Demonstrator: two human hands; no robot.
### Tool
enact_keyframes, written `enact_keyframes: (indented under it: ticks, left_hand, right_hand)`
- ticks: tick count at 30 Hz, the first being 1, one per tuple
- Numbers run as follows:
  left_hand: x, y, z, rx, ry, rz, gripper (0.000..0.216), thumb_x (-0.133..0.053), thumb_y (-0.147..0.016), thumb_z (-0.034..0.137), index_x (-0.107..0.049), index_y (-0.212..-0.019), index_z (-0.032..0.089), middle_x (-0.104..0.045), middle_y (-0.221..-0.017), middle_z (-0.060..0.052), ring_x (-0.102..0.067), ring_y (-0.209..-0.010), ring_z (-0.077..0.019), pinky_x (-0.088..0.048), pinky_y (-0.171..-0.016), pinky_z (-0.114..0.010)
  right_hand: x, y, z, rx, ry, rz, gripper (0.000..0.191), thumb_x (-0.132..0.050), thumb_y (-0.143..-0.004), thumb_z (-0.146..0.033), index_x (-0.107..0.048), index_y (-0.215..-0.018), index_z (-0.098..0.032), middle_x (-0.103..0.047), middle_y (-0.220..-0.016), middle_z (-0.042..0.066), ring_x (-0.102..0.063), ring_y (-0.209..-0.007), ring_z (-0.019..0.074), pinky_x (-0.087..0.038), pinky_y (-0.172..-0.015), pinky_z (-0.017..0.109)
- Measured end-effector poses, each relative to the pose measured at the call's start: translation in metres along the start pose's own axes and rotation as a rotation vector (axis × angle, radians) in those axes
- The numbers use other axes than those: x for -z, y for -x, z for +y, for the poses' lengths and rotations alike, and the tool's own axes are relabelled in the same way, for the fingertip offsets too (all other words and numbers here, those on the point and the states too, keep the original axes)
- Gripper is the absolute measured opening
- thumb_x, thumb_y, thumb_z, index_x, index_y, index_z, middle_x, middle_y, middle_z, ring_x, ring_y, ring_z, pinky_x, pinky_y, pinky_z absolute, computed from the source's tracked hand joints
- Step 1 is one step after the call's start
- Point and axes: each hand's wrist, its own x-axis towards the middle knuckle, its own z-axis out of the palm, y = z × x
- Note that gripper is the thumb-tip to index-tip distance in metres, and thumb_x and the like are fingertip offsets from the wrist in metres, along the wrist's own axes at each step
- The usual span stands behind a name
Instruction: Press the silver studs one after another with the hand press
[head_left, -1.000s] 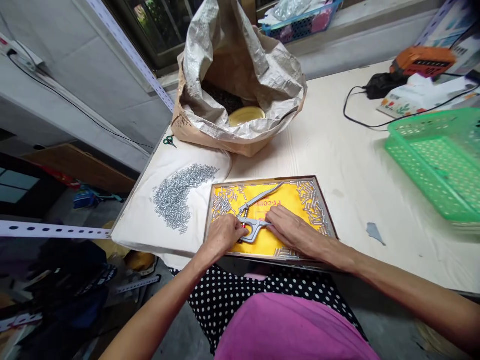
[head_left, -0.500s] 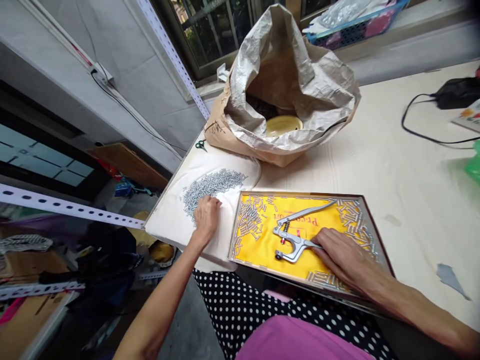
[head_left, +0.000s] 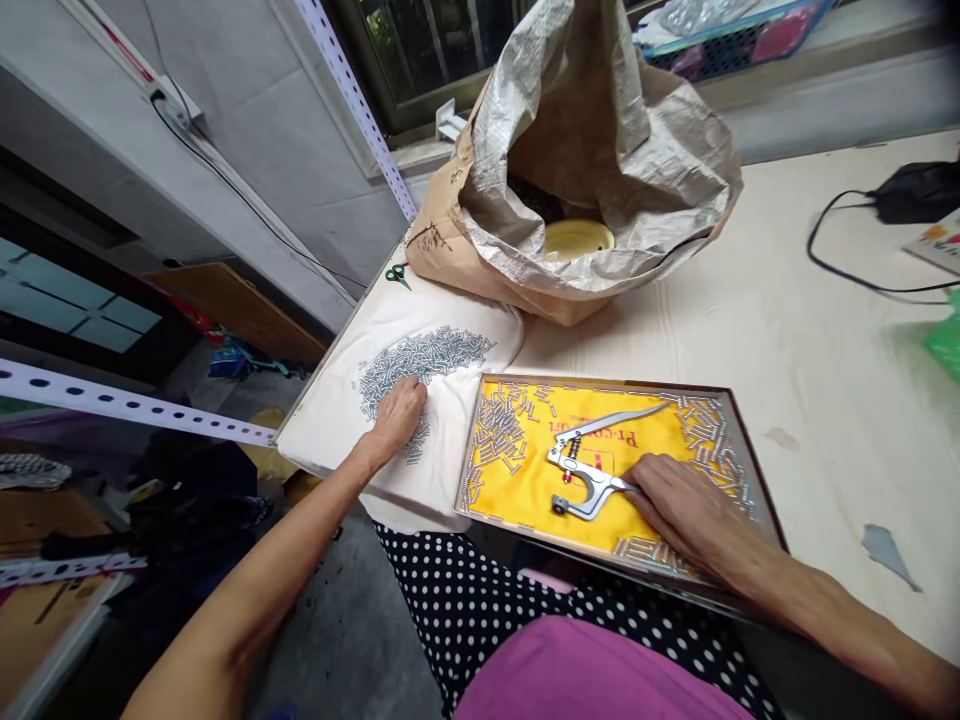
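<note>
My left hand (head_left: 403, 410), its fingers curled together, rests at the near edge of a heap of small silvery metal pins (head_left: 442, 352) on a white cloth (head_left: 450, 470). Its fingertips are turned away, so what they hold is hidden. Some pins lie beside the wrist. My right hand (head_left: 679, 500) is closed round the lower handle of silver snap-fastener pliers (head_left: 589, 485), whose jaws stand apart. The pliers are over a shallow tray (head_left: 761, 500) lined with yellow cloth (head_left: 525, 510). Small metal pieces (head_left: 499, 420) are scattered at the tray's left side, with more at the right end and front.
A large paper-and-plastic sack (head_left: 495, 260) stands open behind the tray, a yellow bowl (head_left: 577, 238) inside. Green-handled scissors (head_left: 397, 274) lie at the cloth's far left corner. A black adapter (head_left: 915, 192) with a cable sits at the right. A grey scrap (head_left: 890, 555) lies on the table.
My left hand has drawn slightly nearer and to the left along the heap, and pins now lie beside its wrist. My right hand and the pliers have hardly moved; the view has shifted a little.
</note>
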Motion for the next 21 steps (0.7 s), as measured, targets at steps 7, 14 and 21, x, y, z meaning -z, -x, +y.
enact_keyframes:
  ticks: [7, 14, 21]
  left_hand:
    - [0.006, 0.001, -0.012, -0.005, 0.148, 0.035, 0.031, -0.039, -0.096, 0.016, -0.069, -0.096, 0.018, -0.061, -0.105, -0.011, -0.055, -0.104, -0.0247, -0.045, -0.086, -0.034]
    - [-0.01, 0.028, -0.019, 0.0, 0.171, 0.291, 0.037, -0.044, -0.1, 0.034, -0.062, -0.128, 0.017, -0.053, -0.142, -0.018, -0.044, -0.134, -0.0335, -0.041, -0.108, -0.052]
    - [-0.07, 0.037, -0.007, 0.099, 0.136, 0.3, 0.063, -0.029, -0.103, 0.05, -0.032, -0.157, 0.018, -0.018, -0.168, -0.012, -0.001, -0.154, -0.04, -0.022, -0.119, -0.064]
  right_hand:
    - [-0.003, -0.001, 0.001, 0.023, 0.037, 0.024, 0.016, -0.042, -0.102, -0.027, -0.053, -0.09, -0.022, -0.059, -0.083, 0.005, -0.054, -0.075, 0.0216, -0.039, -0.068, 0.036]
    - [-0.009, -0.001, 0.003, 0.049, 0.052, 0.109, 0.018, -0.041, -0.101, -0.026, -0.053, -0.087, -0.023, -0.06, -0.079, 0.005, -0.055, -0.071, 0.0212, -0.038, -0.066, 0.035]
    - [-0.008, -0.005, 0.002, 0.126, 0.084, 0.205, 0.021, -0.039, -0.103, -0.026, -0.049, -0.085, -0.024, -0.056, -0.074, 0.002, -0.053, -0.065, 0.0199, -0.037, -0.063, 0.033]
